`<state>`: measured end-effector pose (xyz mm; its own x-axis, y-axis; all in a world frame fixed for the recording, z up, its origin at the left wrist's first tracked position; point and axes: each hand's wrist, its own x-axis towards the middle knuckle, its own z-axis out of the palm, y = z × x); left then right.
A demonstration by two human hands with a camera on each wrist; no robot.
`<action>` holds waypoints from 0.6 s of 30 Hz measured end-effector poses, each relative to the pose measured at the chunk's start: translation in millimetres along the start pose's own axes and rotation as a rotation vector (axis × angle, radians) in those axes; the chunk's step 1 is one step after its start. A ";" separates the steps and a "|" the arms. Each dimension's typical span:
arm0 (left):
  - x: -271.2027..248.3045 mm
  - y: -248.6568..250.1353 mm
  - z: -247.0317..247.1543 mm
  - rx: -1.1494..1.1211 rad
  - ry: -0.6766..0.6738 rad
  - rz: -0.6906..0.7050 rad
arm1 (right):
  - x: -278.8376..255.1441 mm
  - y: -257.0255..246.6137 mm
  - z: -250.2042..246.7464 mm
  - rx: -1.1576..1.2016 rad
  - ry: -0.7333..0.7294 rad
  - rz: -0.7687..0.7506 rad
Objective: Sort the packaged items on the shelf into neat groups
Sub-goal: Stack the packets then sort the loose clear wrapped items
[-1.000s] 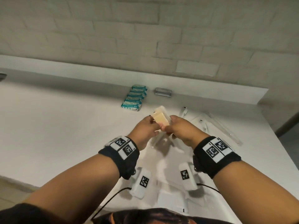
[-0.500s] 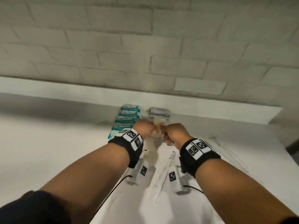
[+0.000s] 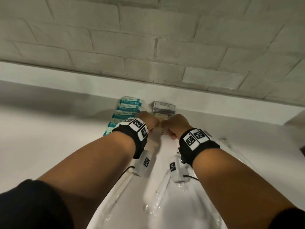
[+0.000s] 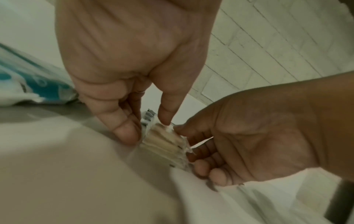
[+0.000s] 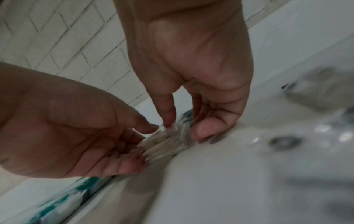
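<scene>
My left hand [image 3: 148, 120] and right hand [image 3: 175, 124] both hold a small tan packet [image 4: 164, 142] by its ends.

I pinch it with curled fingers and thumbs on each side, down on the white shelf [image 3: 49, 138]. It sits just in front of a grey packet [image 3: 163, 106] by the back wall. A row of teal packets [image 3: 127, 111] lies just left of my left hand. Long clear wrapped sticks [image 3: 158, 194] lie nearer to me, under my wrists.
</scene>
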<state>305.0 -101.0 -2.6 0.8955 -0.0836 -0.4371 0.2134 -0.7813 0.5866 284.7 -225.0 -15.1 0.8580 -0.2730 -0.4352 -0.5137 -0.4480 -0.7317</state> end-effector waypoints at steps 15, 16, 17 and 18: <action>-131.6 16.1 25.4 -0.009 -0.039 0.319 | -132.8 95.3 -154.0 -0.002 0.080 -0.150; -141.1 14.6 33.1 0.001 -0.061 0.330 | -139.2 106.7 -157.1 -0.050 0.071 -0.130; -150.5 11.6 42.4 0.021 -0.088 0.345 | -146.6 119.3 -158.8 -0.112 0.061 -0.111; -158.6 7.9 49.6 0.052 -0.118 0.359 | -152.6 128.3 -158.2 -0.188 0.043 -0.096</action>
<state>145.2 -124.6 37.6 0.8578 -0.4259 -0.2879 -0.1281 -0.7194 0.6827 87.2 -375.5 40.5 0.9042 -0.2553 -0.3425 -0.4247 -0.6235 -0.6564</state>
